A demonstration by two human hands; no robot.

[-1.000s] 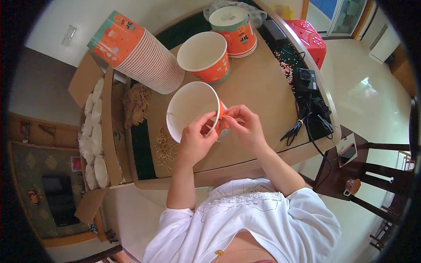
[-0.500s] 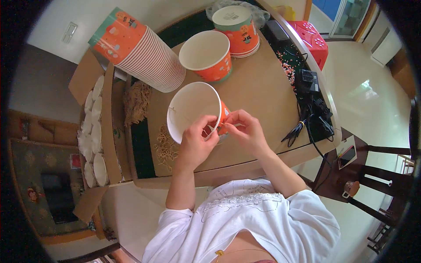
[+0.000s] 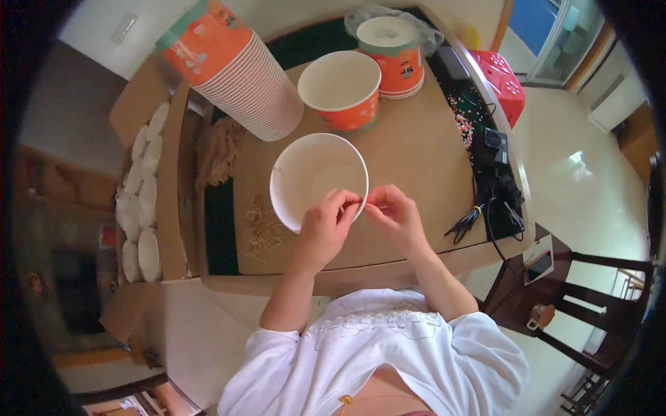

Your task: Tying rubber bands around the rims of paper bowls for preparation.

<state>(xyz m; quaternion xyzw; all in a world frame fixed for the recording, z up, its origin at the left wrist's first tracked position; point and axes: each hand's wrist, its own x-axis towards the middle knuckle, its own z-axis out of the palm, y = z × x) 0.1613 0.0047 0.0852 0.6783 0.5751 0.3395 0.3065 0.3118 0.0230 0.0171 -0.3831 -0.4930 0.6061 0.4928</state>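
Seen from above, a round white-lined paper bucket [image 3: 309,173] sits at the near middle of a table covered by a flat brown board [image 3: 423,166]. Its wide mouth faces up toward the camera, so its long axis, base to mouth, runs nearly along the line of sight and little of its outer wall shows. A short tan strand [image 3: 279,170] lies against its inner left wall. The person's left hand [image 3: 320,225] reaches over the near edge, fingers curled at the right side of the rim; the right hand [image 3: 399,216] meets it just outside, thumb and fingers bent close together. What lies between the fingertips is too small to make out, so whether either hand grips anything cannot be told. Loose tan twine [image 3: 262,232] lies left of the bucket. Behind it, an orange patterned paper bucket [image 3: 347,114] stands mouth up; to the left, a tall stack of orange and green paper buckets [image 3: 250,90] slants from upper left to lower right, rims at its lower end.
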